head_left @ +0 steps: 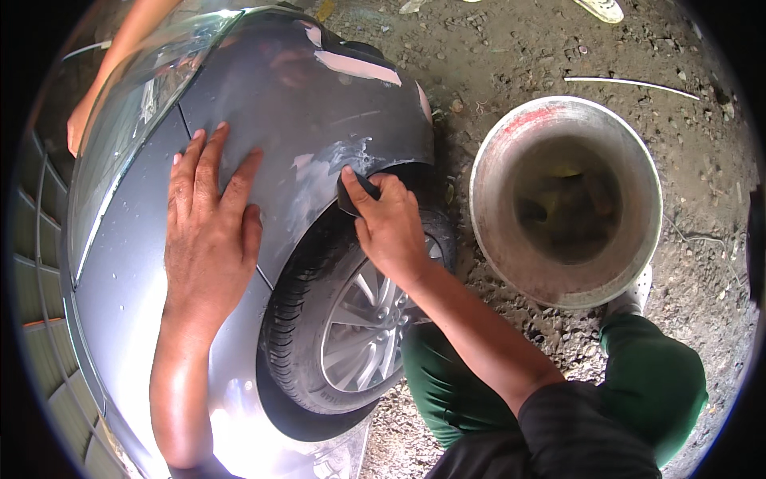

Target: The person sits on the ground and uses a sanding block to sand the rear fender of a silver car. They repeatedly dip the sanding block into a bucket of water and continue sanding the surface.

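Note:
My left hand (211, 211) lies flat on the grey car body panel (239, 104), fingers spread. My right hand (387, 219) grips a dark sanding pad (357, 191), pressed to the panel just above the wheel arch edge. Around the pad the surface is scuffed, with a whitish wet smear (351, 152) and a small pinkish patch. Larger pink filler patches (359, 67) show near the car's far end. Below my right hand sits the wheel (367, 327), with a black tyre and silver spokes.
To the right, a round whitish bucket (488, 199) holds murky water with vague shapes in it. A thin white strip (630, 85) lies on the gravelly ground. Another person's arm (120, 60) reaches along the car's glass at upper left. A metal grille (44, 263) stands at the far left.

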A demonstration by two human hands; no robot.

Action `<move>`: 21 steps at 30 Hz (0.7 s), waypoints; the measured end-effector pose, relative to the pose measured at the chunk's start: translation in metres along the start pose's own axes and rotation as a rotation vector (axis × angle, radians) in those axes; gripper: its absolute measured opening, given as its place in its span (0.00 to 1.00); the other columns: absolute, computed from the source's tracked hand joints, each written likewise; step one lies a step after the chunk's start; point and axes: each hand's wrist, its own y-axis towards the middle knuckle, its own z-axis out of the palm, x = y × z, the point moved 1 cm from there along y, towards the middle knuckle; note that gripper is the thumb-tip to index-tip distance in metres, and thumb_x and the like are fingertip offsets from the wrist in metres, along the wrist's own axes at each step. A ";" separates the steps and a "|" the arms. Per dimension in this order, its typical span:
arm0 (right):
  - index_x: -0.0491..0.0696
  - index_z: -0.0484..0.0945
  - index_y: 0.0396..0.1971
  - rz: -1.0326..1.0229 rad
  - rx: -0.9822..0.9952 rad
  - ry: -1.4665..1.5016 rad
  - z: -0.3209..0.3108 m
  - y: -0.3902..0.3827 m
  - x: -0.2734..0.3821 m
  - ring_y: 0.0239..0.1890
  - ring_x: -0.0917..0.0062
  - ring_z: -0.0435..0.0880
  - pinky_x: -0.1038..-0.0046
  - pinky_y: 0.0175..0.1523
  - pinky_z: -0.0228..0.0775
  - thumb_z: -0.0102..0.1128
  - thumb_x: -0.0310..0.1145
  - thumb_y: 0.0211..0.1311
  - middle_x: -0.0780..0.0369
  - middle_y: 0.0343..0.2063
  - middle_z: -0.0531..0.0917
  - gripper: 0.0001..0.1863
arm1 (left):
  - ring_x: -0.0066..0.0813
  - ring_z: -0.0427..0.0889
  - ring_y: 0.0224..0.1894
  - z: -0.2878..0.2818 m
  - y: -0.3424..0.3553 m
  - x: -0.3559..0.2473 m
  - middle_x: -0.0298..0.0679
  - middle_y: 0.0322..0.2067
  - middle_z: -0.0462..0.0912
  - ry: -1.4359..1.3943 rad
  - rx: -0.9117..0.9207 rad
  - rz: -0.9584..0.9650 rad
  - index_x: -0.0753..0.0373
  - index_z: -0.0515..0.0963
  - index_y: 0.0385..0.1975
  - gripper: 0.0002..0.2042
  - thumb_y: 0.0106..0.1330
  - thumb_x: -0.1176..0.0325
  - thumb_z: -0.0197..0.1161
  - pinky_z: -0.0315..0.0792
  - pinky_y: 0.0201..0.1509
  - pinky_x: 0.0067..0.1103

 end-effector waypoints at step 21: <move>0.60 0.65 0.83 0.158 0.037 0.036 0.001 -0.001 -0.001 0.47 0.52 0.81 0.52 0.50 0.72 0.72 0.24 0.54 0.47 0.47 0.80 0.52 | 0.51 0.54 0.85 -0.005 0.002 -0.001 0.43 0.81 0.62 -0.013 0.023 -0.008 0.52 0.78 0.71 0.30 0.67 0.78 0.66 0.51 0.89 0.47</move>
